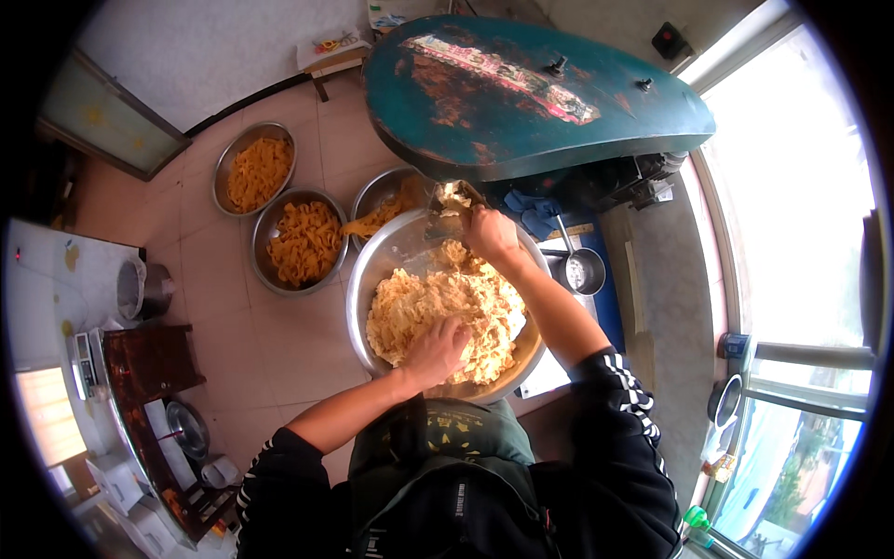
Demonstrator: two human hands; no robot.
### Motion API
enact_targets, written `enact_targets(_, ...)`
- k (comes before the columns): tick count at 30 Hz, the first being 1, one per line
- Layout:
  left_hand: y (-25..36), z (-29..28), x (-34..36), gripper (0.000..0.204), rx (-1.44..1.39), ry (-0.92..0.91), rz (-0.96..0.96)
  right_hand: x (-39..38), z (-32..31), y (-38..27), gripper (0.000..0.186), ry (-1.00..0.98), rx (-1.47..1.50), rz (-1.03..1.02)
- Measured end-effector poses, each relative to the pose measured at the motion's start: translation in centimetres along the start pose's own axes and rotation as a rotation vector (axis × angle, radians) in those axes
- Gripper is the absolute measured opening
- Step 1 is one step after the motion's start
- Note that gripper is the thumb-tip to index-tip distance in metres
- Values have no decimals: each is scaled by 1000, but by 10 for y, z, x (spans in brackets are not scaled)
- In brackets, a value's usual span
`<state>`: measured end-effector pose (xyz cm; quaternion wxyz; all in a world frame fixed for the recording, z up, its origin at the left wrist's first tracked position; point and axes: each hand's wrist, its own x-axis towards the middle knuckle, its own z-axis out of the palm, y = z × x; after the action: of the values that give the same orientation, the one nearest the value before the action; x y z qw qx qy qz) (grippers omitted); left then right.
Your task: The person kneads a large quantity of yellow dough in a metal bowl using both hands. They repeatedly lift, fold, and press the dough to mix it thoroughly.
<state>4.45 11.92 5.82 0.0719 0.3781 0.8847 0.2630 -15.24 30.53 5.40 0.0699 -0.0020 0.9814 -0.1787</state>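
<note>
A large steel basin (359,321) holds a mound of crumbly, pale yellow dough (447,312). My left hand (438,349) rests on the lower middle of the mound, its fingers curled into the dough. My right hand (494,238) grips a metal scraper (442,214) over the basin's far rim, with pale dough clinging to the blade. Three smaller steel bowls of orange strips stand beyond and to the left: one at the back (222,172), one in front (261,256), and one (365,196) partly behind the basin.
A worn green machine (540,102) spans the far side. A saucepan (577,272) and blue cloths (535,214) lie right of the basin. A wooden cabinet (149,359) with a lid (186,429) is at left; a low stool (331,58) stands by the wall. Windows (787,168) run along the right.
</note>
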Motion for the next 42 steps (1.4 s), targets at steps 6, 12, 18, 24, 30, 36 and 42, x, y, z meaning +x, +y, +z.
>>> enact_targets(6,-13,0,-6,48,-241,105,-87,5,-5,1,45,32,33,3)
enact_targets(12,-18,-12,-7,36,-641,114,-218,11,-1,11,47,21,-8,18)
enact_targets(18,-18,-50,-11,35,-643,172,-275,-4,-8,0,47,-18,10,-10)
enact_targets(24,-25,-60,3,39,-619,140,-267,13,-11,-2,45,35,40,-90)
enact_targets(30,-31,-26,-10,44,-578,-46,-212,4,-3,5,47,-58,4,-23)
enact_targets(36,-30,-28,-15,45,-440,64,-27,2,7,2,49,-4,2,-57)
enact_targets(42,-41,-35,-4,38,-522,3,-238,31,20,16,49,7,-49,-37)
